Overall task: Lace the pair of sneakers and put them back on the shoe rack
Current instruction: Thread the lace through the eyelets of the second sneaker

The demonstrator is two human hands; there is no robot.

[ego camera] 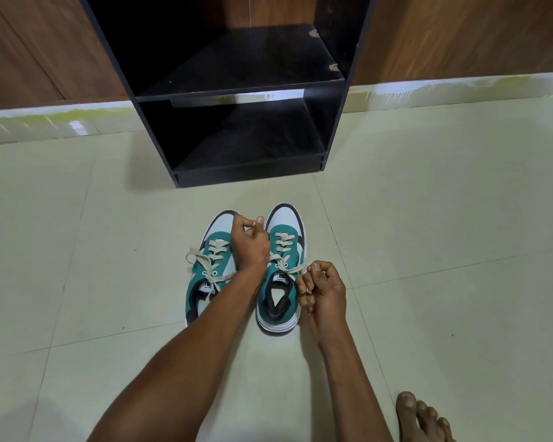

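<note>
Two teal and white sneakers stand side by side on the tiled floor, toes pointing at the rack. The left sneaker (213,266) has its cream lace tied in a loose bow. The right sneaker (283,269) is laced up to the top eyelets. My left hand (249,244) reaches across between the shoes and pinches one end of the right sneaker's lace (283,250) near the toes. My right hand (323,290) is closed on the other lace end beside that shoe's collar.
A black shoe rack (243,90) with two bare shelves stands just beyond the sneakers, against a wooden wall. My bare foot (423,419) rests on the floor at the lower right. Pale floor tiles (444,218) spread all around.
</note>
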